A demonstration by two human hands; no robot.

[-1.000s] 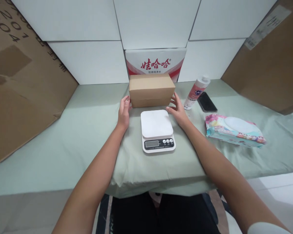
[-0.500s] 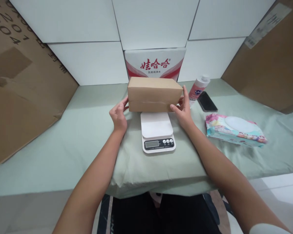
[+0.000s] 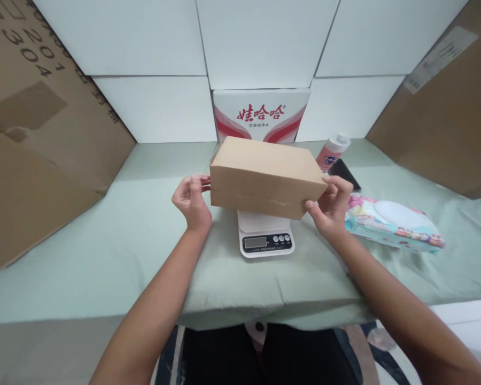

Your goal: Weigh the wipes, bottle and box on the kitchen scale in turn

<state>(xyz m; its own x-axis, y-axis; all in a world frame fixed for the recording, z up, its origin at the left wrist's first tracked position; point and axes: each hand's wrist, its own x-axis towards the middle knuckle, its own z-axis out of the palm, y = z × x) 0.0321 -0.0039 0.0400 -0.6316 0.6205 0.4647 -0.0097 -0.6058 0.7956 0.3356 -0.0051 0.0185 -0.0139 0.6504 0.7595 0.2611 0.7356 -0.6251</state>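
A plain brown cardboard box (image 3: pixel 264 184) is held between my two hands, its right end tilted lower than its left. My left hand (image 3: pixel 193 202) grips the left end, its fingertips partly hidden behind the box. At the right end, my right hand (image 3: pixel 332 206) has its thumb on the front face and fingers around the corner. Below the box lies a white digital kitchen scale (image 3: pixel 268 243); the box covers much of its platform. Its display looks blank. Whether the box touches the scale I cannot tell.
A white and red carton (image 3: pixel 260 115) stands against the white panels behind. To the right are a pink-labelled white bottle (image 3: pixel 332 152), a dark phone (image 3: pixel 346 175) and a wipes pack (image 3: pixel 395 222). Large cardboard sheets (image 3: pixel 36 160) flank the green cloth (image 3: pixel 152 240).
The box has come nearer to me and turned, its right end now closer and lower, covering more of the scale. Both hands have moved with it, and the camera view has shifted slightly.
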